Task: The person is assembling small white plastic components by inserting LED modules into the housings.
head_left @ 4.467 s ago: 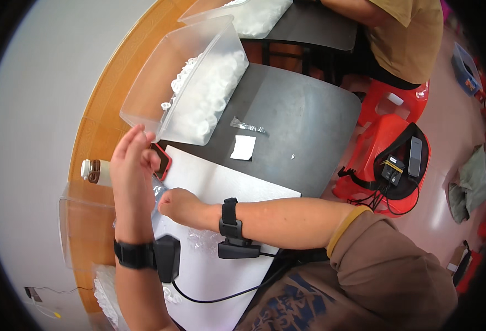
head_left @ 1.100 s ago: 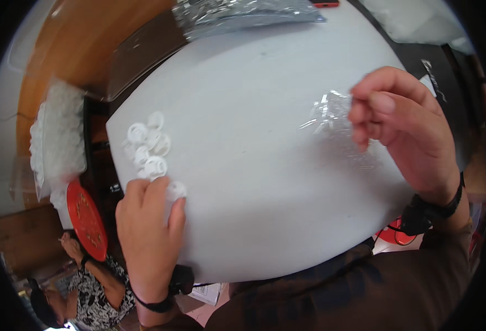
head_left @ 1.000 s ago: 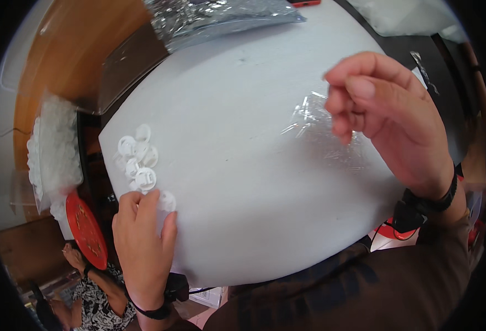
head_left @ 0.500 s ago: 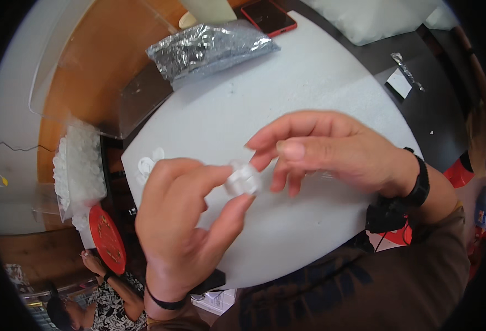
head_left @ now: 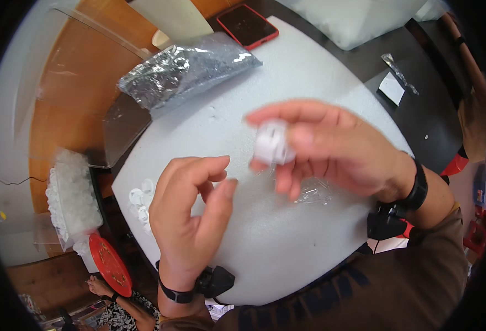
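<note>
A small white rounded plastic piece [head_left: 271,142] with dark slots is pinched between the thumb and fingers of my right hand [head_left: 345,149], above the white tabletop [head_left: 270,248]. Motion blurs it, so its exact kind does not show. My left hand [head_left: 190,204] hovers to the left, thumb and fingers apart with nothing between them. Below my right hand lie several thin clear pieces [head_left: 315,193], partly hidden by the fingers. Flat white ring-shaped pieces [head_left: 139,201] lie beside my left hand at the table's left edge.
A silver foil bag [head_left: 190,69] lies at the far side, with a red-edged phone [head_left: 247,26] behind it. A clear bag of white parts [head_left: 74,190] and a red round tray [head_left: 110,265] stand at left. Another person's arm [head_left: 124,306] shows at lower left.
The white piece has passed from my left hand to my right. My left fingers have come away from it. The view has shifted, showing clear pieces under my right hand.
</note>
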The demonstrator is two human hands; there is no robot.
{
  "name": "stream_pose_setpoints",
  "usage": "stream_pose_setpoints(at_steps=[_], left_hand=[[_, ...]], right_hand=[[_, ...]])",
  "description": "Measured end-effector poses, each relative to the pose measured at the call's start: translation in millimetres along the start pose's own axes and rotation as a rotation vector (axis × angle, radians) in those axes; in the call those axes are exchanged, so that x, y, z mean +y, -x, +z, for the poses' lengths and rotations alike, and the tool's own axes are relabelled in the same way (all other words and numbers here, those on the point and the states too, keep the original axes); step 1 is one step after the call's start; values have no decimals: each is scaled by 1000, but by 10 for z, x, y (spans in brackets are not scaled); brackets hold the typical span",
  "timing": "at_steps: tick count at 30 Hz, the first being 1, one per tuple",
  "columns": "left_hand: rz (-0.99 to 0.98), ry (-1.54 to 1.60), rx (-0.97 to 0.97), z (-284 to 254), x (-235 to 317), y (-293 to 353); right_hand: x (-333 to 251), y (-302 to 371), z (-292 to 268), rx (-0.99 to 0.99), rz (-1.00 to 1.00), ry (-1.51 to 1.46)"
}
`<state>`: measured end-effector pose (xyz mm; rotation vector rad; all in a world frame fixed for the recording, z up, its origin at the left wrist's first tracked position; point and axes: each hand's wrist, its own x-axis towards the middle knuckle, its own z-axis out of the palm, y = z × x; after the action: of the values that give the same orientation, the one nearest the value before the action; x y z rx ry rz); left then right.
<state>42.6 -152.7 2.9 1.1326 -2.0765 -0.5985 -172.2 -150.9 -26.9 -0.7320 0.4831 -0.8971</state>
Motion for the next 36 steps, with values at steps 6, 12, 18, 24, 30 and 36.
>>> stream_pose_setpoints(at_steps=[6, 12, 18, 24, 30, 36], left_hand=[[-106, -42, -248, 171, -360, 54], [-30, -185, -276, 311, -363, 96], [80, -340, -287, 327, -375, 126], [-74, -453, -487, -37, -262, 138], [-78, -446, -349, -151, -249, 125], [69, -459, -453, 51, -283, 134]], right_hand=[[-108, -161, -306, 200, -261, 18], [-83, -161, -301, 243, -277, 74], [-34, -143, -265, 241, -234, 118], [-35, -124, -238, 203, -221, 154], [-8, -116, -327, 129, -172, 183], [-78, -78, -149, 107, -60, 142]])
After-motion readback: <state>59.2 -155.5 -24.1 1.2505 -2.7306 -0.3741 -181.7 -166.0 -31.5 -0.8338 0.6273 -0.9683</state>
